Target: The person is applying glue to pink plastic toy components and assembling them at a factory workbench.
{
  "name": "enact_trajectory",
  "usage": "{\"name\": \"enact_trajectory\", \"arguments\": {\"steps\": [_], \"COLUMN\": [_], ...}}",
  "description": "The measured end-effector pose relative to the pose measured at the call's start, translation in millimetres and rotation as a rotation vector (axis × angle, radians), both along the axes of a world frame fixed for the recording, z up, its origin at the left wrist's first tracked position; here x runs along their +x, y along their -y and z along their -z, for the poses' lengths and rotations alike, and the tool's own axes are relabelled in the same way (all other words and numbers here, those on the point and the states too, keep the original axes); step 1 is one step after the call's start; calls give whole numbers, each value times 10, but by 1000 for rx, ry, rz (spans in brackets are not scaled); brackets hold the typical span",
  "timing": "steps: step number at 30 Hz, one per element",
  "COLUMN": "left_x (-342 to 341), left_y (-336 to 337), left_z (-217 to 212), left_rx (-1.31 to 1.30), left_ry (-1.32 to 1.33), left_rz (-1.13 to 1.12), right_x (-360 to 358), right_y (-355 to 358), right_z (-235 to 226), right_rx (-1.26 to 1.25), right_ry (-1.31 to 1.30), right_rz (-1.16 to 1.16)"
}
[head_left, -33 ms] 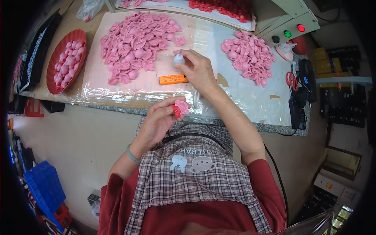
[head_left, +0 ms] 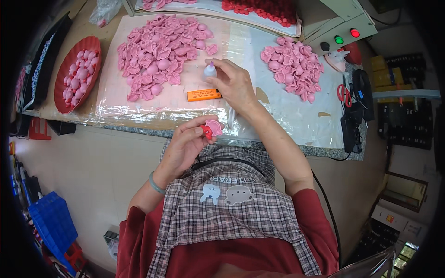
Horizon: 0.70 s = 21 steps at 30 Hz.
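Observation:
Near the table's front edge, my left hand (head_left: 186,141) pinches a small pink-and-red moulded piece (head_left: 214,127) between thumb and fingers. Its pink part has a wavy, petal-like rim; the red part (head_left: 207,131) sits against my fingertips. Farther in and to the right, my right hand (head_left: 235,85) grips a small whitish squeeze bottle (head_left: 210,72) with a purple tip pointing up. Just below that bottle lies an orange box-shaped lighter-like object (head_left: 203,95), close to my right thumb. Behind it spreads a large heap of pink moulded pieces (head_left: 157,51).
A smaller pink heap (head_left: 294,67) lies to the right. At the left stands a red fluted bowl (head_left: 59,92) of pink and red balls. Red-handled scissors (head_left: 344,94) lie at the right edge. A machine with lit buttons (head_left: 340,34) and a tray of red pieces (head_left: 262,11) stand behind.

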State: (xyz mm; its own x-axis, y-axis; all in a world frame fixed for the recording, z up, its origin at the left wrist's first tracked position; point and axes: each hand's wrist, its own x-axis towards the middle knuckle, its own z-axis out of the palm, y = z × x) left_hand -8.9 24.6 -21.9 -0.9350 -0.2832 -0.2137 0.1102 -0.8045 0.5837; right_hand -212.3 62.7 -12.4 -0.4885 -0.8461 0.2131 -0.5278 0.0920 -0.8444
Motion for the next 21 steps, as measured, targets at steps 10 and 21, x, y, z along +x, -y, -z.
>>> {"name": "enact_trajectory", "arguments": {"steps": [10, 21], "left_x": [-36, -68], "left_y": [-7, -38], "left_z": [14, -48], "left_rx": [-6, -17], "left_ry": [0, 1], "left_rz": [3, 41], "right_x": [-811, -742], "right_y": [-939, -1159], "right_z": [-157, 39], "right_rx": [22, 110], "right_ry": [-582, -720], "right_rz": [535, 437]}}
